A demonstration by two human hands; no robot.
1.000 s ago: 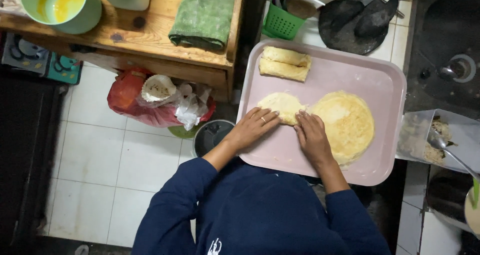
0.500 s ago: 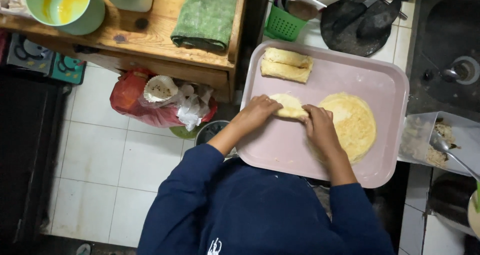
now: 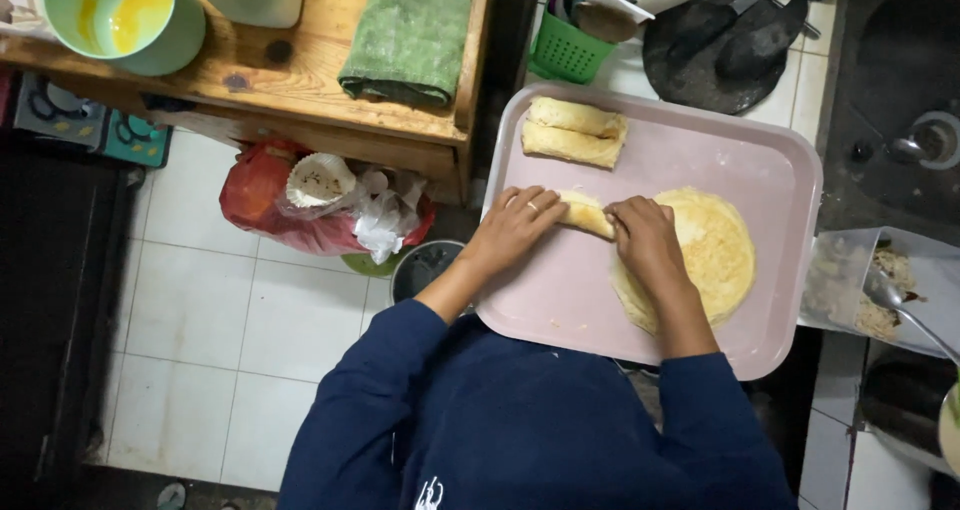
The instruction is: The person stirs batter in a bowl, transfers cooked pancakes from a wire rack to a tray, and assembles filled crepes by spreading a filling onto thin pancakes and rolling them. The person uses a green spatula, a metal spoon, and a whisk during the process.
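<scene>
Two hands of mine work one thin yellow crepe (image 3: 710, 255) on the pink tray (image 3: 780, 170). My left hand (image 3: 515, 230) and right hand (image 3: 645, 240) sit side by side, fingers curled down and pressed onto the rolled edge (image 3: 588, 213) of the crepe, which shows as a pale, soft tube between them. Its unrolled part lies flat and round toward the tray's right side, golden with lighter patches. Two finished rolls (image 3: 572, 132) lie touching each other in the tray's far left corner. One ring shows on my left hand. Beyond the tray, one green bowl (image 3: 120, 20) with yellow batter stands on the wooden shelf (image 3: 300, 90) beside one folded green cloth (image 3: 410, 35). One dark pan (image 3: 725, 45) rests on the counter.
</scene>
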